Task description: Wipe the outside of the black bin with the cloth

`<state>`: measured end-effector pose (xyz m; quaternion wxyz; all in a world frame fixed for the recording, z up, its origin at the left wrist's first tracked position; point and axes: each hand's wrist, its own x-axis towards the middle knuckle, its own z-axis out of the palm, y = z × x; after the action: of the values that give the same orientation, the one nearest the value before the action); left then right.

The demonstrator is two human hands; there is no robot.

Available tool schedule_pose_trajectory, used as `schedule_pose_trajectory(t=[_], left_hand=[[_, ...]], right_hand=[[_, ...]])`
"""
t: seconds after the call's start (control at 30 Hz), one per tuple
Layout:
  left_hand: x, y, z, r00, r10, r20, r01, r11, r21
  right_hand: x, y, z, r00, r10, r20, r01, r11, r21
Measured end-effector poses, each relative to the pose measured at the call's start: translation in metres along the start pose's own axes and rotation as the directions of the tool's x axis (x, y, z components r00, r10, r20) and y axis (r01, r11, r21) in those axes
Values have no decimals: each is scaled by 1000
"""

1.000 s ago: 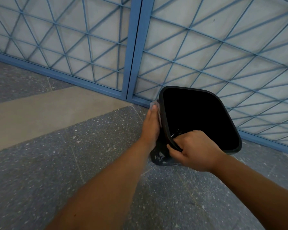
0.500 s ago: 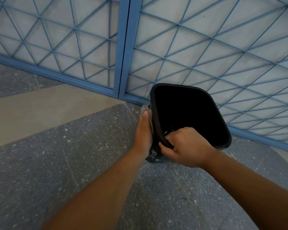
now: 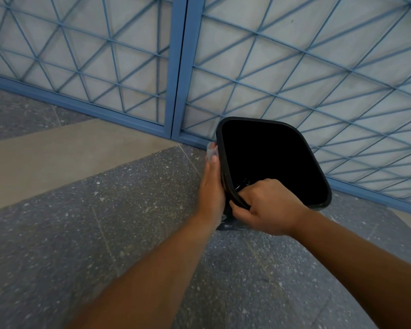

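right hand [image 3: 268,205] pinches the near rim of the black bin [image 3: 271,160], which sits tilted at 3 o'clock of centre. left hand [image 3: 211,186] presses the cloth [image 3: 211,150] flat against its outer wall, fingers straight. a hard push might twist the rim free.

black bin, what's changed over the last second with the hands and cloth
Little has changed. The left hand lies flat along the outer side of the black bin, pressing the cloth there; its fingertips have crept slightly toward the far rim. The right hand keeps gripping the near rim. Nothing was taken or let go; the bin stays tilted toward the camera.
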<state>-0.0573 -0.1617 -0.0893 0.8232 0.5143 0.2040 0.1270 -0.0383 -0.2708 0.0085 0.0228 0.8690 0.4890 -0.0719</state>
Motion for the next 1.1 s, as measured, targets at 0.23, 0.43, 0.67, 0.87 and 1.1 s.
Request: schedule_pose_trajectory(t=[0.23, 0.43, 0.67, 0.87, 1.1], left_hand=[[1, -6, 0, 1000, -18, -8, 18, 997, -77], [22, 9, 4, 997, -77, -9, 75, 988, -132], [20, -4, -6, 997, -80, -24, 78, 992, -95], [14, -10, -9, 1000, 2, 14, -1, 998, -55], [14, -7, -5, 1000, 11, -21, -12, 997, -70]], right_hand=[[1, 2, 3, 1000, -1, -21, 1, 1000, 7], [0, 2, 3, 1000, -5, -28, 5, 1000, -6], [1, 1, 3, 999, -15, -31, 15, 1000, -22], [3, 0, 3, 1000, -20, -23, 19, 999, -32], [5, 1, 3, 999, -17, -33, 17, 1000, -4]])
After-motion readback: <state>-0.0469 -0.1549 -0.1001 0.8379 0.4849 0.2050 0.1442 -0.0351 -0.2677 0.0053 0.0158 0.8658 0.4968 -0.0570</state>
